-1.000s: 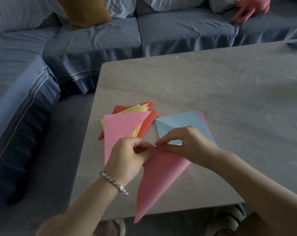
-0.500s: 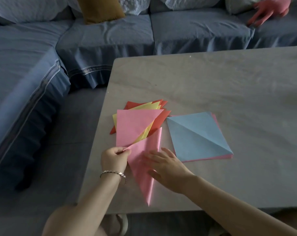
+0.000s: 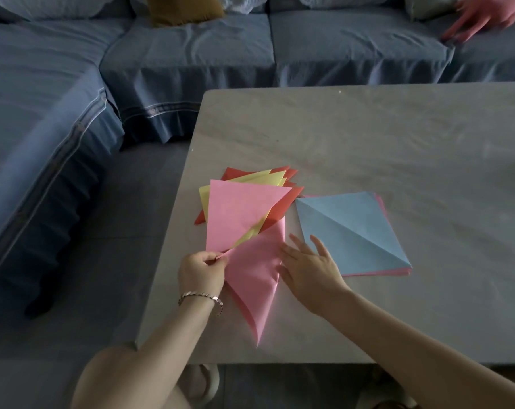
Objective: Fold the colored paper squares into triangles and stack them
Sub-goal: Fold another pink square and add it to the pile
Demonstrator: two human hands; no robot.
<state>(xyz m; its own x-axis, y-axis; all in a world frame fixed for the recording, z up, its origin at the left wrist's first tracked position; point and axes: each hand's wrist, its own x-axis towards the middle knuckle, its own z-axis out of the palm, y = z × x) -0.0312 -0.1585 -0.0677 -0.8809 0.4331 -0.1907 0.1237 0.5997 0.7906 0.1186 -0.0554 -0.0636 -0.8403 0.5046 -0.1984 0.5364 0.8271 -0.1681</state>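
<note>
Your left hand [image 3: 201,271] pinches the pink triangle [image 3: 251,278], apparently steadying it while your straight-fingered right hand [image 3: 307,271] presses the fold flat.

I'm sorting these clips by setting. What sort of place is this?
Probably a home living room: a blue corner sofa with a mustard cushion wraps round a pale table, where pink paper is being folded.

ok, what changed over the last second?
The pink paper moved left off the blue square and down onto the table beside the triangle pile. The right hand let go of its corner and presses flat on its edge; the left hand still pinches the corner. Pile and blue square stayed put.
</note>
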